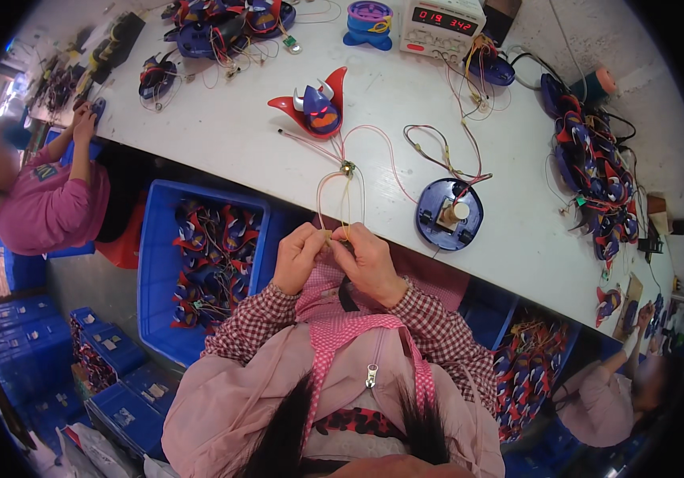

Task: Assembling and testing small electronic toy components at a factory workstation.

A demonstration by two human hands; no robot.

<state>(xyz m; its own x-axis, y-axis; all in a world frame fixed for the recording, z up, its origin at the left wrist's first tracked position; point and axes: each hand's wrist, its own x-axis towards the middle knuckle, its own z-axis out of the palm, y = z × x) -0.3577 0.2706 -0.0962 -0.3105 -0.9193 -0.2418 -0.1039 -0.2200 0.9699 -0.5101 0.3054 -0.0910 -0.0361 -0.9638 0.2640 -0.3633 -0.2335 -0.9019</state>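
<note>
Close together at the table's front edge, my left hand (300,256) and my right hand (371,264) pinch the ends of thin wires (347,203). What exactly sits between the fingertips is too small to make out. These wires loop up to a small circuit board (347,168) on the white table. Beyond it lies a purple toy head (320,111) with silver horns, a red collar and eyes glowing red. A pink wire trails right from the board toward a dark blue round shell (429,215), which holds a pale cylindrical part.
A power supply (441,30) with a lit display stands at the back beside a blue-purple container (368,24). Toy heads with wires pile up at the right (589,159) and back left (207,32). A blue bin (151,271) stands at left; co-workers sit on both sides.
</note>
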